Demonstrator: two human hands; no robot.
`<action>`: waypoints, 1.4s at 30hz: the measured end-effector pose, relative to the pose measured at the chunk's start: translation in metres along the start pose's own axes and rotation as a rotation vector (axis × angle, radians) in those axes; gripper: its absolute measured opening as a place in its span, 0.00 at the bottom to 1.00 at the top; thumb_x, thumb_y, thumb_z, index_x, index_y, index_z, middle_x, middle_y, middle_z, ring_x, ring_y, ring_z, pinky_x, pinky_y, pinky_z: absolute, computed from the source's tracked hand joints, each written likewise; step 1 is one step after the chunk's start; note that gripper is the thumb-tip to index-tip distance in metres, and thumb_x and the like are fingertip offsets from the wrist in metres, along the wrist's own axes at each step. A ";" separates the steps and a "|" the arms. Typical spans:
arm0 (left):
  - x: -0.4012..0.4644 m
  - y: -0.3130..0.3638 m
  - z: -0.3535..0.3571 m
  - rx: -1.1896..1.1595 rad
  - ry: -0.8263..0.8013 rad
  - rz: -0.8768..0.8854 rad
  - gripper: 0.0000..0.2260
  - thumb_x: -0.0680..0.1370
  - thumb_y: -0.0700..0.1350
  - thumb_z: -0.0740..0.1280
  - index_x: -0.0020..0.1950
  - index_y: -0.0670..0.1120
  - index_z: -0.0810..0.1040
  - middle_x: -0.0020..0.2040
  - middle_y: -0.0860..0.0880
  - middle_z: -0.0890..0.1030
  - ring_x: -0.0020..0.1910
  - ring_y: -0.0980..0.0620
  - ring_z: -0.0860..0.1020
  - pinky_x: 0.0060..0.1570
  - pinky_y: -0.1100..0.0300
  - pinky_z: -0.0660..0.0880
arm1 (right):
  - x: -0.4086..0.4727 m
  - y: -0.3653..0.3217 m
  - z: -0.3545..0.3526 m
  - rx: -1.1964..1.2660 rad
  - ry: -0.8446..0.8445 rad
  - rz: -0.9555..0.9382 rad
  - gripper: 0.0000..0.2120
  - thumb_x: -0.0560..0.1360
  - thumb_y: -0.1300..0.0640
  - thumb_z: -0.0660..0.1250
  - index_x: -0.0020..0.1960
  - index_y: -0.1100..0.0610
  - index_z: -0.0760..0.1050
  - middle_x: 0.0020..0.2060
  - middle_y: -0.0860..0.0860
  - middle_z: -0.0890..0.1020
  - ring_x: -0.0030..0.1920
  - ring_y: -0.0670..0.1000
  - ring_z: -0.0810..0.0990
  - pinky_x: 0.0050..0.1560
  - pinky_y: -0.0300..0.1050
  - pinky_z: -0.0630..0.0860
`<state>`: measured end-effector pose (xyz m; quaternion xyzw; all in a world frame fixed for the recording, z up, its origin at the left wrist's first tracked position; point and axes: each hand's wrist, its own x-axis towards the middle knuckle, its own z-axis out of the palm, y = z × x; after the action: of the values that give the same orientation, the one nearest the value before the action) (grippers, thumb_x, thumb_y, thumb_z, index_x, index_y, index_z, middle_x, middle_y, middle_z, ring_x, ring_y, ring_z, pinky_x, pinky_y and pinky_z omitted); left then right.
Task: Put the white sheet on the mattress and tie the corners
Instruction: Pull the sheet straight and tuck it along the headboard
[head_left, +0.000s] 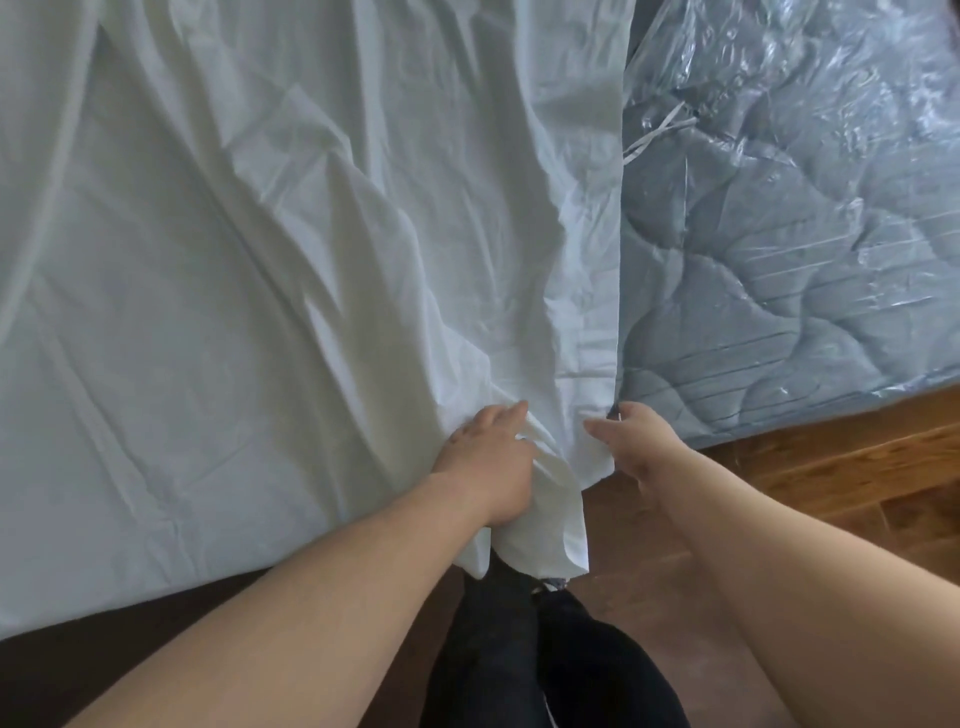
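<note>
White sheet (260, 260) lies crumpled over most of the mattress (779, 260), which is w/ clear plastic wrap; the right strip is uncovered. My left hand (488, 462) bunches the sheet's hanging corner in curled fingers. My right hand (631, 441) pinches the sheet edge just beside it. No readable labels. Wood floor (831, 483) below.

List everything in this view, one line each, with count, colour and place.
white sheet: one, white, creased, spread over the left and centre, a corner hanging off the near edge.
mattress: one, grey quilted, in clear plastic wrap, bare at right.
floor: wooden, brown, lower right.
trouser legs: dark, bottom centre.
left hand: one, gripping the sheet corner.
right hand: one, holding the sheet edge by the mattress corner.
</note>
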<state>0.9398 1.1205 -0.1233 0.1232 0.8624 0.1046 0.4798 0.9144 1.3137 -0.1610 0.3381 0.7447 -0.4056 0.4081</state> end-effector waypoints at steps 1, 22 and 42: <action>0.004 -0.003 -0.005 -0.052 0.015 -0.021 0.22 0.81 0.45 0.59 0.76 0.50 0.71 0.85 0.48 0.46 0.82 0.43 0.48 0.79 0.45 0.54 | 0.004 -0.003 0.002 -0.009 0.010 0.008 0.09 0.76 0.52 0.71 0.51 0.57 0.80 0.46 0.54 0.85 0.45 0.55 0.84 0.44 0.51 0.82; -0.092 0.068 -0.067 -0.391 0.104 -0.218 0.43 0.73 0.80 0.53 0.79 0.55 0.68 0.84 0.48 0.35 0.82 0.44 0.32 0.80 0.38 0.42 | -0.133 -0.106 -0.071 0.354 -0.159 -0.080 0.11 0.83 0.50 0.62 0.45 0.55 0.71 0.33 0.52 0.70 0.30 0.50 0.69 0.33 0.45 0.67; -0.097 0.319 -0.181 -0.919 0.503 -0.329 0.13 0.84 0.52 0.64 0.45 0.45 0.77 0.41 0.48 0.78 0.40 0.47 0.74 0.37 0.56 0.68 | -0.173 -0.102 -0.321 -0.717 -0.439 -0.572 0.05 0.77 0.59 0.66 0.51 0.55 0.80 0.41 0.52 0.81 0.41 0.49 0.76 0.44 0.46 0.72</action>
<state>0.8706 1.3815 0.1431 -0.2642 0.8240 0.4203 0.2731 0.7981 1.5211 0.1331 -0.1339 0.7966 -0.2815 0.5180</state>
